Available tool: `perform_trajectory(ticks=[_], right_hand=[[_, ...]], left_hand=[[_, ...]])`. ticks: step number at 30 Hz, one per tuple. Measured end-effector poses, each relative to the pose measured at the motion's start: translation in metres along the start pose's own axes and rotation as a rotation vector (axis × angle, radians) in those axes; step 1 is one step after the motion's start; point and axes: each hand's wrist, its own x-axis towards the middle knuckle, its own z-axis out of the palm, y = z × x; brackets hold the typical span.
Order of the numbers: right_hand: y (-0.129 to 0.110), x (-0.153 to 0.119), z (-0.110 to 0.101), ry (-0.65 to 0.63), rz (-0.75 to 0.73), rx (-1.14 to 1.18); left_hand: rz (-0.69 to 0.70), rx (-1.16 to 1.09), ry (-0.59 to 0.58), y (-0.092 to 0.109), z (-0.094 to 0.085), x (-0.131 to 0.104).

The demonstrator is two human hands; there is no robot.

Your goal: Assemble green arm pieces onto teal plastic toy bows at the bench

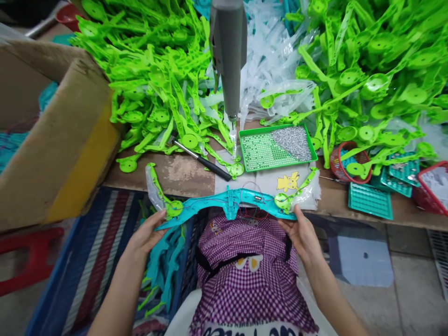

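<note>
Both partly closed hands, left (149, 232) and right (301, 232), gripped the blue bow (206, 200) below the green tray (250, 163).

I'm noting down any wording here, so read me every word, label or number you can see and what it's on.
White cloth below the checked apron: "FISHERMEN", small, probably; words beside it unclear.
Same cloth: large letters, cut off, unreadable.
Blue frame: none readable.

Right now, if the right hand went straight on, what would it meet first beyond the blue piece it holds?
Probably the green tray, across the cloth; the height of the right hand over the bench is unclear.
</note>
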Motion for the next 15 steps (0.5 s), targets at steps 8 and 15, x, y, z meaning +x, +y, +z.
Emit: perform_trajectory(ticks=[8,15], right_hand=[[0.005,0.005,-0.018,-0.007,-0.031,-0.083],[0.004,0.002,-0.036,-0.106,-0.037,-0.184]], left_hand=[[0.061,-0.069,-0.013,-0.007,-0.001,-0.017],[0.161,-0.164,-0.047,-0.024,-0.022,-0.044]])
